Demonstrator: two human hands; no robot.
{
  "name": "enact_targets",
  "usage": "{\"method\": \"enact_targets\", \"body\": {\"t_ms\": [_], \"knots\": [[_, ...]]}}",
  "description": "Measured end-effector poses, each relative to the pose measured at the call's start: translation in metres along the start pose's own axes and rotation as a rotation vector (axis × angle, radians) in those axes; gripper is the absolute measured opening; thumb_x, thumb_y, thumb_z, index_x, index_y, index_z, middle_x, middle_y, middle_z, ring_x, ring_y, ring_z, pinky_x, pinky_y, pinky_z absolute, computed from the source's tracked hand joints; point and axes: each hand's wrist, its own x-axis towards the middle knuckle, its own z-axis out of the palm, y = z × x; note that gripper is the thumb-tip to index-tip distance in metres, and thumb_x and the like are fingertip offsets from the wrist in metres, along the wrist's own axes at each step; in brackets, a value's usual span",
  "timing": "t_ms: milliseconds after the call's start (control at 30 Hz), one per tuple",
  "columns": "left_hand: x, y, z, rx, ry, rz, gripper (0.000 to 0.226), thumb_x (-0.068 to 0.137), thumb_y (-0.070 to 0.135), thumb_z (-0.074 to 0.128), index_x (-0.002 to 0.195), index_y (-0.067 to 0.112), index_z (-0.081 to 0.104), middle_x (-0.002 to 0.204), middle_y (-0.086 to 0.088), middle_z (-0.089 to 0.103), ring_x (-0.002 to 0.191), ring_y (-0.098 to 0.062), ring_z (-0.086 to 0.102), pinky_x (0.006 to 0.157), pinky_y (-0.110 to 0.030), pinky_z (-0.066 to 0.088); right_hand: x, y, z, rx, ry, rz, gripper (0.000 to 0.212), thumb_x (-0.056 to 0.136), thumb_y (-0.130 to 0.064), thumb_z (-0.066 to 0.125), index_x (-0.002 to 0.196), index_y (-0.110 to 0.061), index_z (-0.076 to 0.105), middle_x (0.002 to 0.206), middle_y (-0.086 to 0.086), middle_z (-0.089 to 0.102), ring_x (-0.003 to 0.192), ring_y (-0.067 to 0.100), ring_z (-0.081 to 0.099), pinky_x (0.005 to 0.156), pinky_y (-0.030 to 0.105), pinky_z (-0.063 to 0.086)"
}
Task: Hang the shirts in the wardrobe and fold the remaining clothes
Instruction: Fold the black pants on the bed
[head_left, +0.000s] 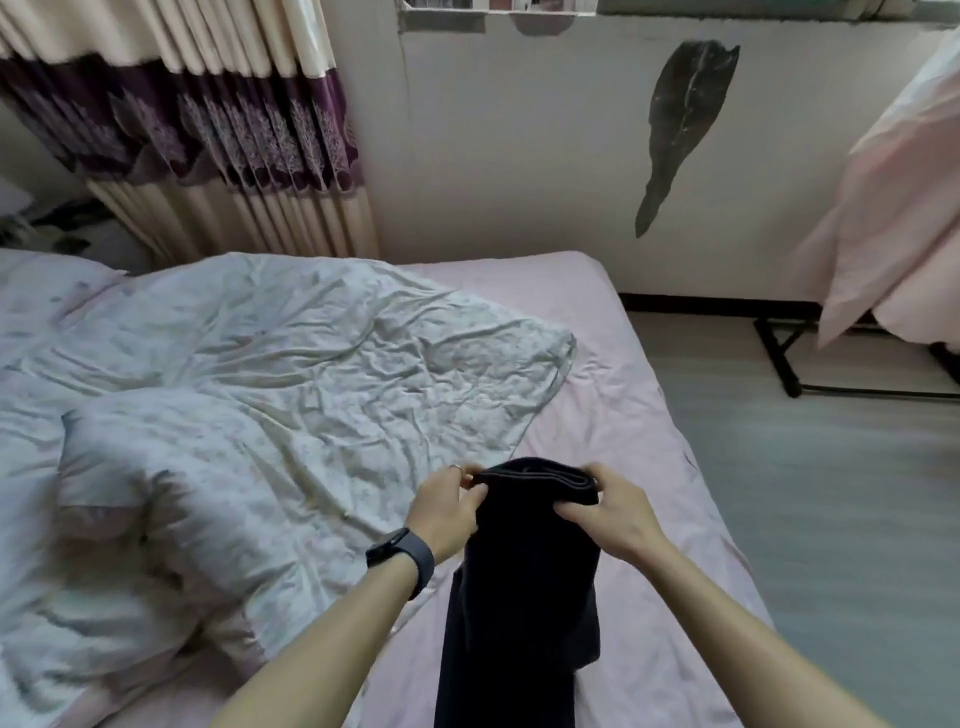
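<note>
Both arms reach forward from the bottom of the view, over the near right part of the bed (628, 436), and meet at a black garment (524, 571). The left forearm comes in at a slant from the lower left, the right forearm from the lower right, so the wrists close in toward each other.

The left hand (449, 499) is turned with its back up and its fingers curled over the garment's left top corner, the thumb pinching the cloth from the near side. It has a ring (455, 467) on one finger and a dark wristband (402, 558) on the wrist. The right hand (608, 512) grips the right top corner the same way, fingers bent over the folded edge and thumb laid along the front.

The garment is doubled over at the top, where several layers show between the hands. From there it hangs down toward the bottom of the view in a long dark strip. It is over the bed's pink sheet, just beside the edge of a crumpled white duvet (291, 364) that covers the left and middle of the bed. Whether its lower end rests on the bed cannot be told.

Beyond the bed's far left corner hangs a cream and purple curtain (223, 130). On the wall behind the bed is a dark leaf shape (680, 124). Right of the bed, across the grey floor (831, 467), pink cloth (893, 208) hangs over a black rack (784, 358).
</note>
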Motion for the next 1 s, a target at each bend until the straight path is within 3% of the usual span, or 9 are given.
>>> {"method": "enact_targets", "body": {"t_ms": [100,200,267,367,433,500,633,767,1000], "knots": [[0.073,0.021,-0.016,-0.207,0.134,-0.054,0.018,0.103,0.023,0.052,0.121,0.023,0.056,0.12,0.0,0.058,0.071,-0.019,0.072,0.072,-0.036,0.061,0.073,-0.021,0.0,0.101,0.076,-0.028,0.038,0.081,-0.033,0.074,0.116,-0.023,0.063,0.108,-0.002,0.07,0.106,0.02,0.063,0.088,0.035,0.05],[0.138,0.034,-0.027,-0.281,0.224,-0.035,0.031,0.103,0.023,0.051,0.135,0.022,0.052,0.128,0.003,0.055,0.103,-0.024,0.068,0.085,-0.034,0.058,0.134,-0.037,0.001,0.246,0.131,-0.069,0.044,0.087,-0.025,0.072,0.128,-0.023,0.058,0.11,-0.009,0.06,0.104,0.014,0.058,0.084,0.024,0.043],[0.168,0.03,-0.028,-0.271,0.229,-0.01,0.038,0.103,0.026,0.051,0.141,0.024,0.047,0.131,0.011,0.05,0.116,-0.015,0.058,0.097,-0.031,0.05,0.166,-0.034,0.011,0.287,0.136,-0.089,0.055,0.089,-0.019,0.069,0.141,-0.025,0.05,0.122,-0.01,0.056,0.109,0.011,0.056,0.09,0.024,0.044],[0.183,0.01,-0.019,-0.211,0.194,-0.019,0.043,0.103,0.022,0.049,0.146,0.025,0.043,0.106,0.019,0.049,0.089,0.002,0.053,0.07,-0.009,0.045,0.191,-0.01,0.04,0.258,0.092,-0.08,0.061,0.087,-0.014,0.064,0.145,-0.027,0.047,0.136,-0.002,0.058,0.122,0.017,0.058,0.101,0.029,0.047],[0.183,-0.014,-0.003,-0.16,0.15,-0.046,0.042,0.103,0.021,0.048,0.145,0.024,0.046,0.089,0.02,0.048,0.077,0.002,0.05,0.062,-0.013,0.044,0.195,0.013,0.066,0.206,0.038,-0.066,0.06,0.087,-0.015,0.062,0.144,-0.026,0.049,0.141,-0.003,0.058,0.125,0.016,0.057,0.103,0.027,0.044],[0.175,-0.039,0.015,-0.117,0.094,-0.066,0.041,0.103,0.02,0.047,0.144,0.023,0.049,0.094,0.017,0.054,0.079,0.002,0.051,0.066,-0.015,0.046,0.187,0.034,0.089,0.158,0.005,-0.068,0.056,0.09,-0.016,0.06,0.143,-0.026,0.051,0.142,-0.003,0.057,0.128,0.016,0.055,0.103,0.025,0.042],[0.137,-0.09,0.054,-0.07,0.04,-0.112,0.04,0.102,0.019,0.047,0.142,0.024,0.051,0.133,0.007,0.057,0.095,0.0,0.053,0.085,-0.017,0.042,0.146,0.069,0.132,0.125,0.026,-0.076,0.044,0.095,-0.02,0.059,0.139,-0.027,0.054,0.137,-0.008,0.059,0.129,0.013,0.052,0.104,0.025,0.041],[0.045,-0.167,0.108,-0.027,-0.024,-0.213,0.042,0.1,0.017,0.048,0.141,0.025,0.049,0.142,0.006,0.05,0.131,-0.01,0.047,0.106,-0.023,0.038,0.052,0.123,0.181,0.071,0.056,-0.076,0.04,0.095,-0.023,0.061,0.135,-0.023,0.057,0.136,-0.011,0.057,0.129,0.009,0.048,0.104,0.019,0.033],[-0.174,-0.251,0.173,-0.1,0.096,-0.503,0.033,0.1,0.018,0.049,0.133,0.023,0.052,0.129,0.008,0.048,0.115,-0.006,0.052,0.097,-0.018,0.038,-0.162,0.211,0.25,0.0,0.008,0.183,0.057,0.091,-0.028,0.067,0.144,-0.019,0.046,0.148,-0.006,0.038,0.14,0.016,0.034,0.113,0.026,0.029]]}}
